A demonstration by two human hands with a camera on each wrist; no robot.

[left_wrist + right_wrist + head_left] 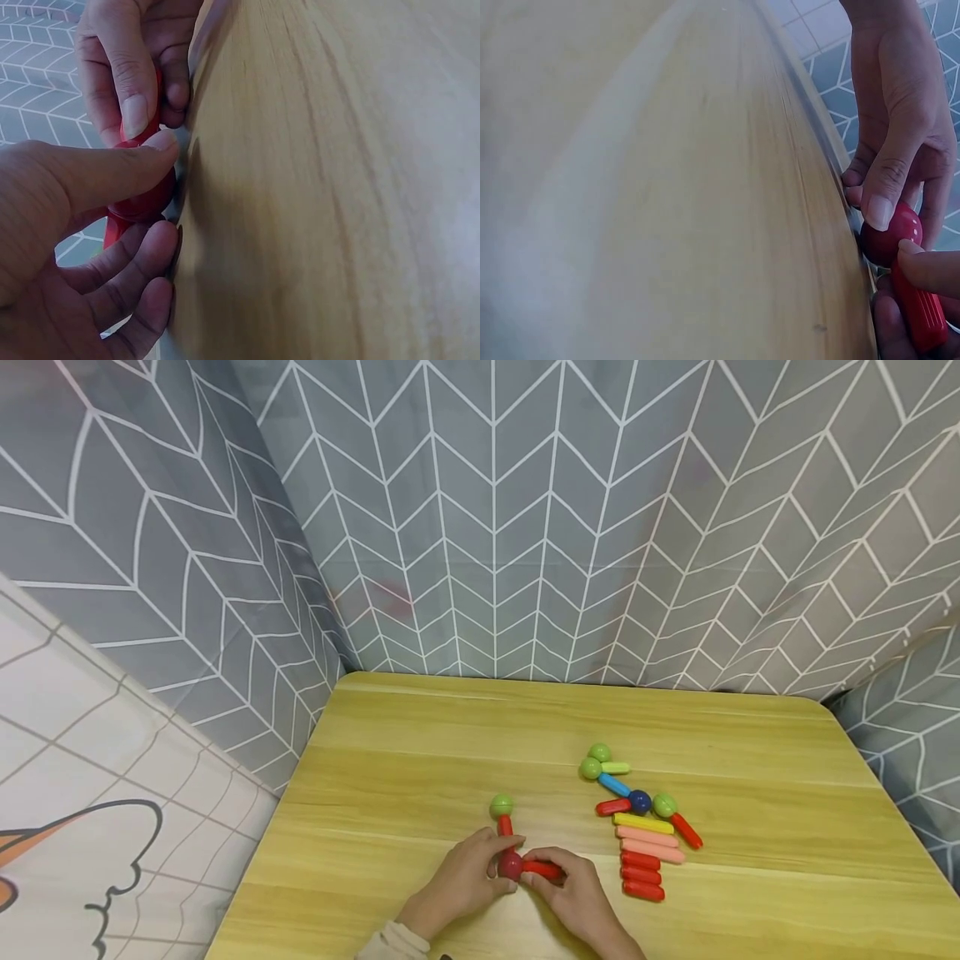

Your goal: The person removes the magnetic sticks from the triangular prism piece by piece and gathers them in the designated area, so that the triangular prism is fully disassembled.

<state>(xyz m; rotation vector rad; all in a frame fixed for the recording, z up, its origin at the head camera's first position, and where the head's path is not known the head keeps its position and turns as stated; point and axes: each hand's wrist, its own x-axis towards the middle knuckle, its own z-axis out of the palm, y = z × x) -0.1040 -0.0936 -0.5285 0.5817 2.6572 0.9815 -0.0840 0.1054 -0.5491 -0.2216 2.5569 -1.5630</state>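
Note:
My left hand (471, 875) grips a dark red ball (510, 865) low over the table, thumb on the near side and fingers curled around it. A short red rod (506, 828) runs from that ball away from me to a green ball (501, 807). With thumb and fingers my right hand (573, 893) pinches a second red rod (542, 868), whose end meets the dark red ball on its right side. In the right wrist view the ridged red rod (921, 311) sits right against the ball (892, 236).
Right of my hands lie a yellow rod (642, 823), pink rods (648, 837) and several red rods (642, 890) in a stack of rows. Behind them a joined chain has green balls (591, 768), a blue rod (614, 785) and a dark blue ball (640, 801). Patterned curtains (525, 527) border the table.

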